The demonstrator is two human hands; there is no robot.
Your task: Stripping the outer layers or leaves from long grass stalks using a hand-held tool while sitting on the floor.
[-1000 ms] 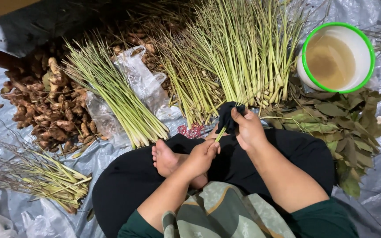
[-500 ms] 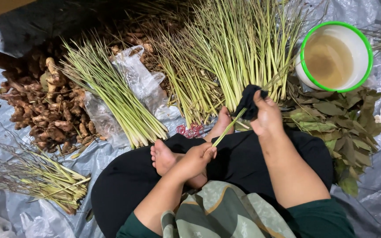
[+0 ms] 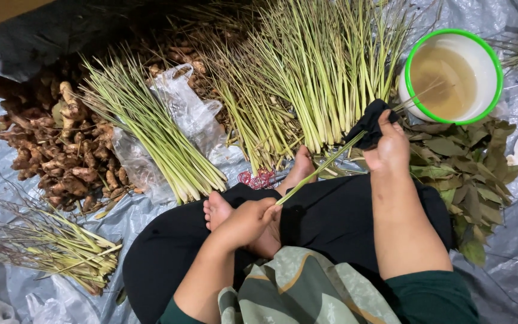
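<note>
Underneath everything, a grey plastic sheet [image 3: 511, 252] is lying spread over the floor, and a person is sitting cross-legged on it in black trousers [image 3: 343, 216], bare feet tucked in. Ahead of the knees, big heaps of lemongrass stalks [image 3: 319, 78] are fanning out, with a separate bundle [image 3: 151, 132] lying across a clear plastic bag [image 3: 187, 114]. To the left a pile of ginger roots [image 3: 61, 150] is sitting, and dried leaves [image 3: 463, 162] are lying to the right beneath a white bowl with a green rim [image 3: 499, 66] holding cloudy liquid. The left hand [image 3: 248, 221] is closing around the lower end of a single lemongrass stalk [image 3: 322, 167] over the lap, while the right hand [image 3: 388, 149] is gripping a dark cloth [image 3: 370, 123] wrapped around the stalk's upper part.
</note>
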